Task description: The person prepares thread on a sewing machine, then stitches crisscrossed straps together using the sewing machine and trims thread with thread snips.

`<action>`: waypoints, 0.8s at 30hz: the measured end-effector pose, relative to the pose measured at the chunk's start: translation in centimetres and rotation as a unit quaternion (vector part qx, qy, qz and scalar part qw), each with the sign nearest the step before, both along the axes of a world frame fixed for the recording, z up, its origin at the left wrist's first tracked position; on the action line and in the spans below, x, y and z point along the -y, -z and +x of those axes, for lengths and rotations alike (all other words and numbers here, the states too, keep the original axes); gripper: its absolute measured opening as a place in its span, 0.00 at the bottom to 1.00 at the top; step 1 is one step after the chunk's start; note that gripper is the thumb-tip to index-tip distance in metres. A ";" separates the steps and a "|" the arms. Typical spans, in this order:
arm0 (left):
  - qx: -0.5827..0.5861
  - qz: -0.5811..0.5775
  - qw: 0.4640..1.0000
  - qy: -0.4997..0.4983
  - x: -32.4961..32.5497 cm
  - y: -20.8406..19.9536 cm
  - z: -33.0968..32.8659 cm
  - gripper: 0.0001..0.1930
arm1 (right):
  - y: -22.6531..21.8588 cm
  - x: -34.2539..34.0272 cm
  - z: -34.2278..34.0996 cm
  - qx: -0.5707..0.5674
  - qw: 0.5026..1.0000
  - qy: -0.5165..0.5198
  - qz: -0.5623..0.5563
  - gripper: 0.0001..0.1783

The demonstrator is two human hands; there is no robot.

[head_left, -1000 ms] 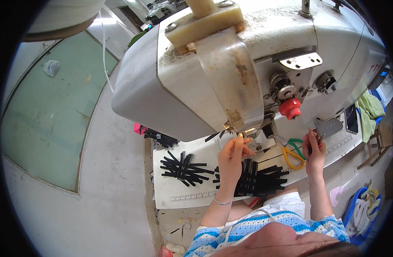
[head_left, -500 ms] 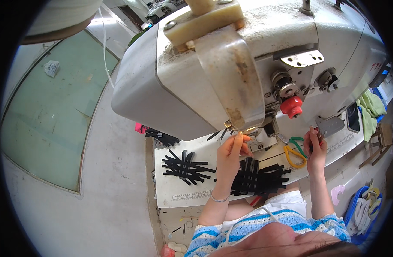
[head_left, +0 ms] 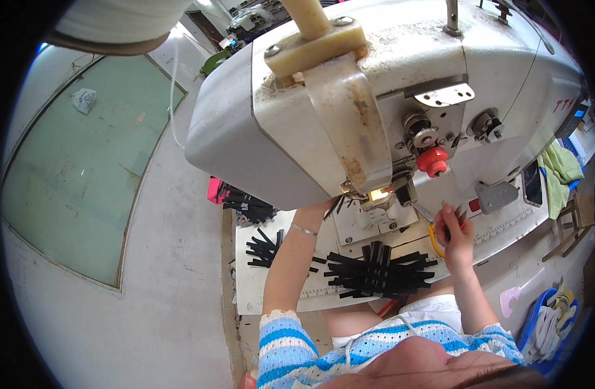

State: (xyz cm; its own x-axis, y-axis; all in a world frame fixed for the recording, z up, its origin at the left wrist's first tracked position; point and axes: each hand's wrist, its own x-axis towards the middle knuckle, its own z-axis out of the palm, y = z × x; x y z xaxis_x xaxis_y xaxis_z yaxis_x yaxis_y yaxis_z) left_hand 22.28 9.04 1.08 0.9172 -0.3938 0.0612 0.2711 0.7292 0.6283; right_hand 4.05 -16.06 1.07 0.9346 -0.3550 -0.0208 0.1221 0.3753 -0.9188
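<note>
My left hand reaches in behind the lower edge of the sewing machine, beside some dark strips; its fingers are hidden there. Closed in front of the machine, my right hand grips a small dark pointed tool with a bit of red, its kind unclear. Partly covered by that hand is a pair of scissors with a yellow handle. A pile of crossed black strips lies on the near edge of the table. Another strip pile is partly hidden by my left forearm.
More black strips lie by a pink item at the left. A phone and a grey metal plate rest on the table at the right. On the floor stands a blue basket; a wooden stool is behind it.
My left hand has moved from the needle area leftward and away, behind the machine head. My right hand has shifted left and nearer, over the scissors. The view has shifted slightly.
</note>
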 end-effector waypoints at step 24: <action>0.048 0.333 0.907 -0.255 2.0 -2.7 -11.6 0.12 | -2.5 -5.9 0.9 0.009 0.929 -0.346 -0.132 0.15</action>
